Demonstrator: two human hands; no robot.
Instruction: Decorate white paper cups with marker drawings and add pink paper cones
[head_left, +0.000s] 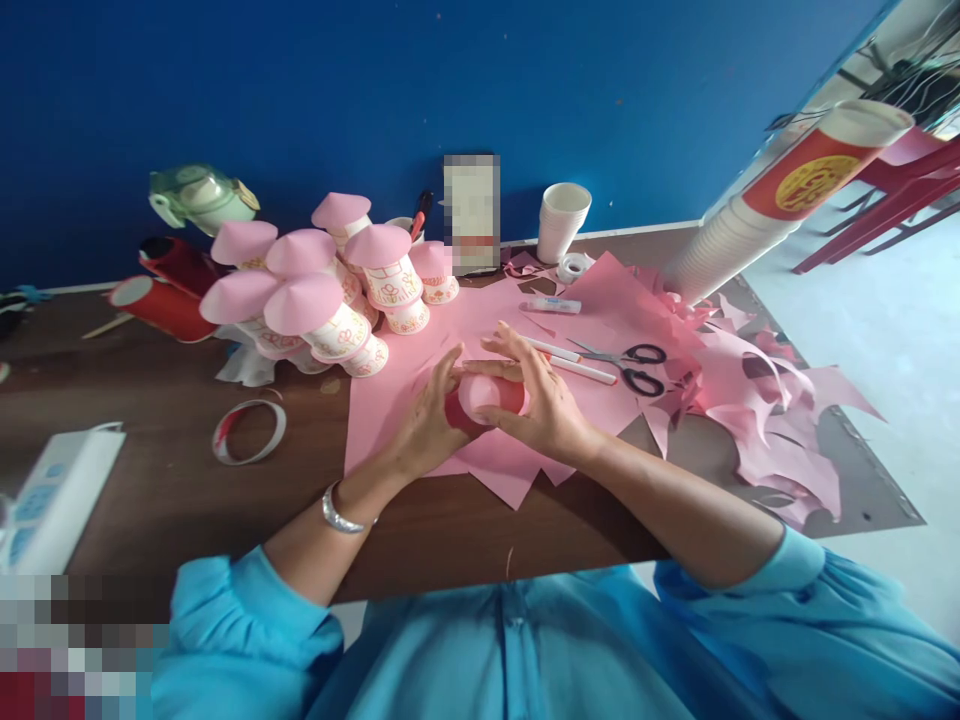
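Observation:
Both hands hold a red paper cup (456,413) low over the pink paper sheets. A pale pink round end (478,398) of the cup faces up towards me; I cannot tell if it is glued-on paper. My left hand (429,420) wraps the cup's left side. From the right, my right hand (546,405) curls round it, thumb near the round end and fingers over the far side. Right beside that hand lie red-and-white marker pens (581,368) and black-handled scissors (626,358). Pink paper (390,400) spreads under the hands.
Paper-cup houses with pink cone roofs (304,300) stand at left, near a tape roll (250,432) and red cups (161,308). White cups (562,222), a glue stick (555,306), and a small tape roll (574,267) lie behind. A tall cup stack (739,235) leans at right above pink scraps (787,420).

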